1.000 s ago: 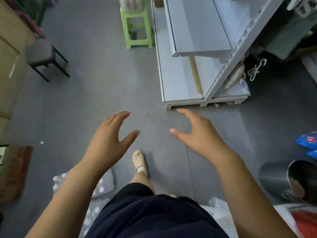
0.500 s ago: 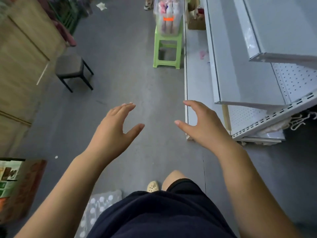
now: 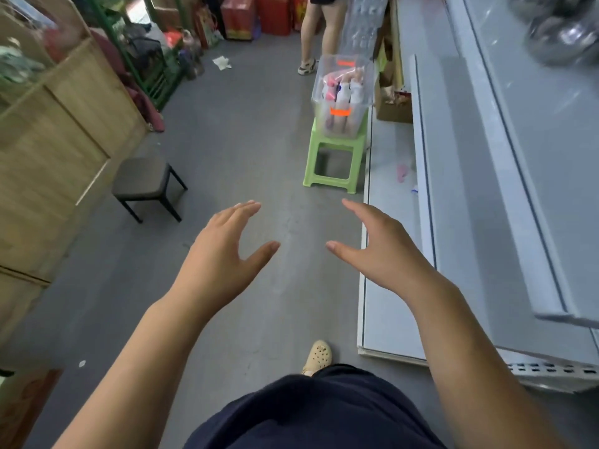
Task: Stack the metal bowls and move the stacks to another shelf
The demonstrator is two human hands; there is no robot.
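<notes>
My left hand (image 3: 223,254) and my right hand (image 3: 379,247) are held out in front of me over the grey floor, palms facing each other, fingers spread, nothing in either. A white metal shelf unit (image 3: 486,189) runs along my right side. Blurred shiny metal bowls (image 3: 564,30) sit on an upper shelf at the top right, far from both hands.
A green plastic stool (image 3: 334,160) carries a clear bin (image 3: 343,98) beside the shelf unit ahead. A small dark stool (image 3: 142,179) stands at the left by a wooden cabinet (image 3: 48,150). Another person's legs (image 3: 321,30) stand at the far end of the aisle.
The view has tilted up and moved along the aisle; the green stool and shelf unit are closer, and the metal bowls have come into view. Both hands keep the same open pose.
</notes>
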